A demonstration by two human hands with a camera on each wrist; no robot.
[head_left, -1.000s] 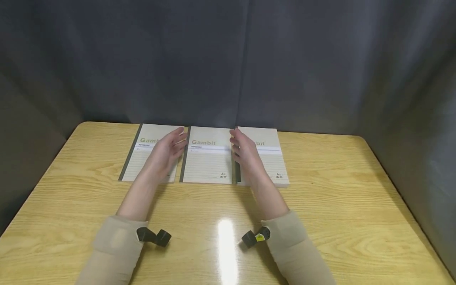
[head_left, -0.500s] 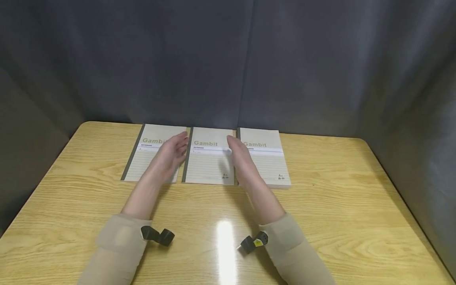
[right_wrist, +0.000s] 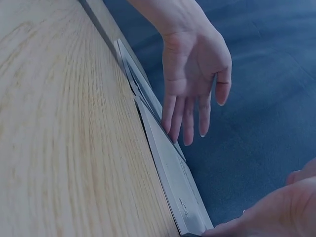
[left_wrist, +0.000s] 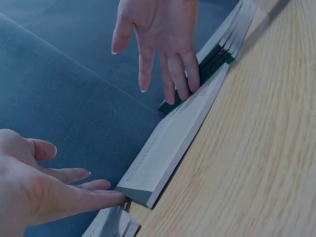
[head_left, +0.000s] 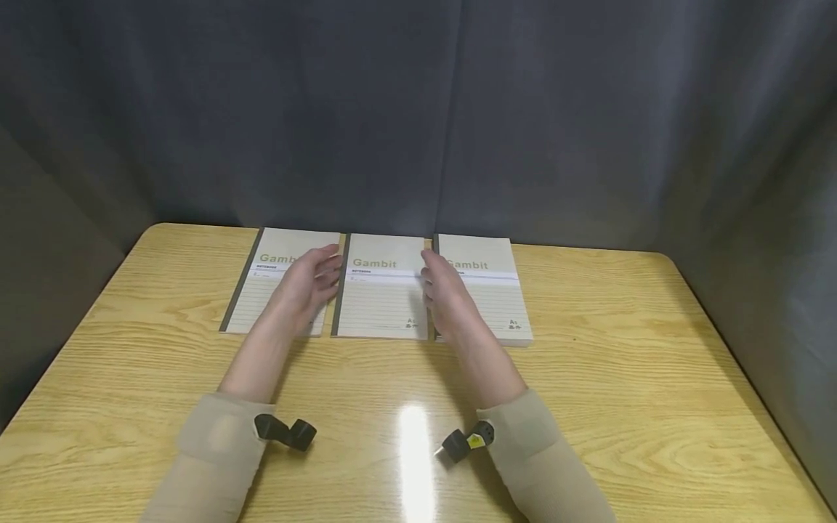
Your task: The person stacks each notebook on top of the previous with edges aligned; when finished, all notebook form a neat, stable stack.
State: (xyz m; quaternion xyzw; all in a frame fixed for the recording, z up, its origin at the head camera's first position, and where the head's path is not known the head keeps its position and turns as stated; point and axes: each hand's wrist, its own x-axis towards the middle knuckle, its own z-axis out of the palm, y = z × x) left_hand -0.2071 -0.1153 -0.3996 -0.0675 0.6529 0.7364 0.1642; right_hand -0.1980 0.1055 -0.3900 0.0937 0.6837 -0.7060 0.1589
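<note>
Three white "Gambit" notebooks or stacks with dark spines lie in a row at the back of the table: a left notebook (head_left: pixel 243 305), a middle notebook (head_left: pixel 381 309) and a right stack (head_left: pixel 500 298). My left hand (head_left: pixel 303 292), fingers extended, is at the middle notebook's left edge and hides part of the left one. My right hand (head_left: pixel 450 296), fingers also extended, is at its right edge, over the right stack's spine. The palms face each other with the middle notebook between them. In the left wrist view, the right stack (left_wrist: pixel 229 47) shows several layers. Neither hand grips anything.
The notebooks lie on a light wooden table (head_left: pixel 353 385), near its back edge. Behind it hangs a dark grey curtain (head_left: pixel 294 109). A black wrist camera (head_left: pixel 288 434) sits on the left sleeve, another black camera (head_left: pixel 466 442) on the right.
The right hand has dipped in over the middle notebook's right side, then drawn slightly back to its edge. The left hand has shifted only a little. The notebooks look unmoved on the table.
</note>
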